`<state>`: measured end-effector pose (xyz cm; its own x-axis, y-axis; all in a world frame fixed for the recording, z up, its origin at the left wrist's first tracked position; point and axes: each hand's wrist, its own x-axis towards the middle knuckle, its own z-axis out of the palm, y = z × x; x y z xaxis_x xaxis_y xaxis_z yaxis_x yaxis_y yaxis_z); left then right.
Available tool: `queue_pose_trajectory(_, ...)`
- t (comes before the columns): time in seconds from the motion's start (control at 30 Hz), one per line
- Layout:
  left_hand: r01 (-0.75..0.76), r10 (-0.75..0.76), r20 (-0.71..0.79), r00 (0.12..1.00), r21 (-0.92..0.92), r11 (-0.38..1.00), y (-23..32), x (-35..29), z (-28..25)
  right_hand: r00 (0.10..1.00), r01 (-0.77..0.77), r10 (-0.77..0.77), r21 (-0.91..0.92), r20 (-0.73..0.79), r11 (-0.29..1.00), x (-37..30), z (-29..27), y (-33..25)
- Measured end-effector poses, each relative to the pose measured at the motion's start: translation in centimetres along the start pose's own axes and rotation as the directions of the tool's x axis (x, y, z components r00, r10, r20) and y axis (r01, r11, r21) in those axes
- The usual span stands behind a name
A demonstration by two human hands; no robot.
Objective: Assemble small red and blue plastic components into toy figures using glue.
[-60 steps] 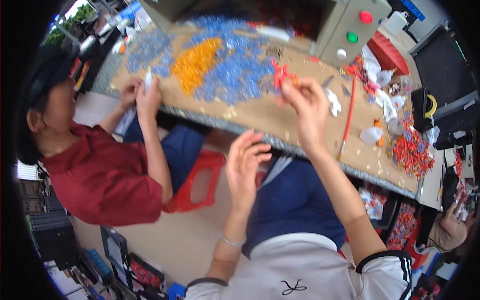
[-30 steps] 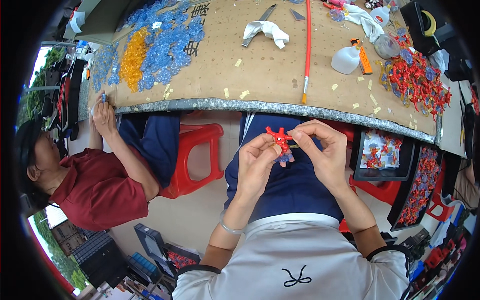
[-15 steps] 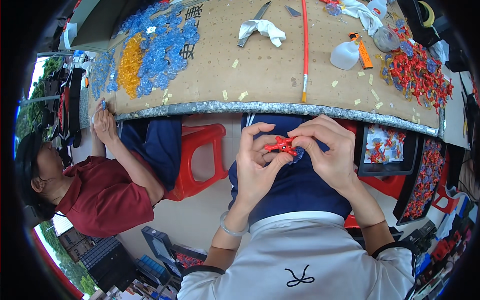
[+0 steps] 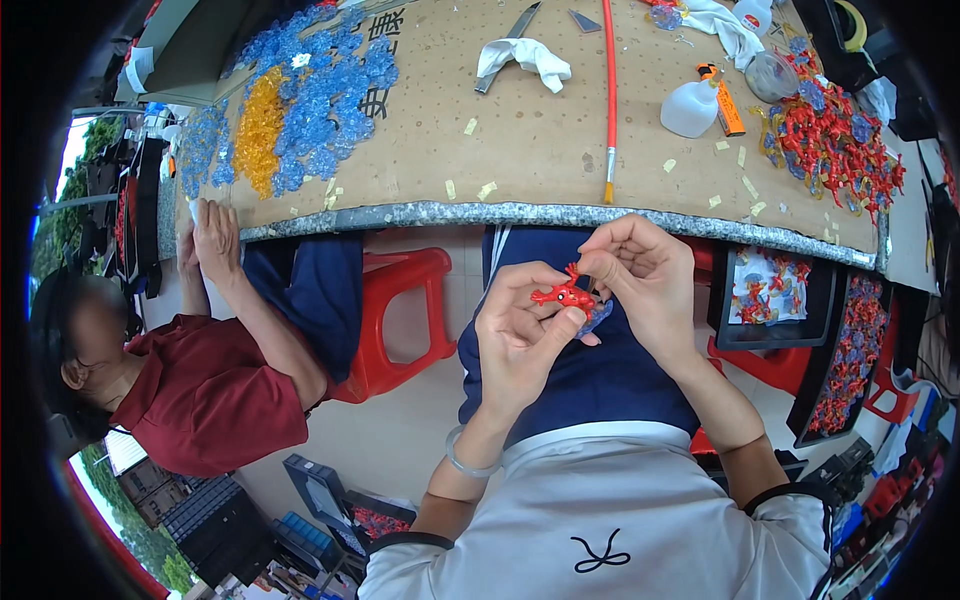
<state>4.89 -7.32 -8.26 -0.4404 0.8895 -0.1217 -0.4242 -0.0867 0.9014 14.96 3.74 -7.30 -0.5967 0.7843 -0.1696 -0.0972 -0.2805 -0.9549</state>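
A small red plastic piece (image 4: 563,295) sits between my two hands, held over my lap in front of the table edge (image 4: 520,213). My left hand (image 4: 520,340) grips it from below with thumb and fingers. My right hand (image 4: 645,280) pinches its upper end. A translucent blue piece (image 4: 594,318) shows just beneath the red one, between my fingers.
The brown table holds a blue and orange heap (image 4: 290,105) at left, a red and yellow heap (image 4: 835,140) at right, a red-handled brush (image 4: 608,90), a white cloth (image 4: 525,55) and a white bottle (image 4: 692,108). A person in a red shirt (image 4: 200,390) sits at left, by a red stool (image 4: 395,310).
My right hand took a red piece from the table and came down to my lap. Both hands now hold it together, and my view has tilted down.
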Motion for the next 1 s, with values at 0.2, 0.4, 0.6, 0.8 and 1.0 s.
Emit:
queue_pose_trajectory(0.2, 0.049, -0.052, -0.018, 0.999, -0.104, 0.993, -0.1, 0.4, 0.2, 0.999, -0.046, 0.045, 0.045, 0.019, 0.998, 0.4, -0.1, 0.2)
queue_pose_trajectory(0.4, 0.102, -0.113, -0.087, 0.99, -0.117, 0.988, 0.2, 0.6, 0.6, 0.928, 0.24, -0.293, -0.232, -0.229, 0.943, 0.0, -1.8, -0.2)
queue_pose_trajectory(0.6, 0.086, -0.097, -0.103, 0.99, -0.105, 0.991, -0.4, 1.2, 0.1, 0.595, 0.314, -0.754, -0.783, -0.277, 0.536, 6.5, -6.0, -1.1)
queue_pose_trajectory(0.8, 0.028, -0.04, -0.112, 0.993, -0.108, 0.994, 0.3, 1.5, 0.0, 0.783, 0.229, -0.57, -0.735, -0.252, 0.639, 8.9, -7.4, -0.2)
queue_pose_trajectory(1.0, -0.021, 0.006, -0.179, 0.984, -0.084, 0.996, 0.9, 1.6, -0.8, 0.877, 0.302, -0.456, -0.566, -0.15, 0.767, 2.6, -5.3, -1.3)
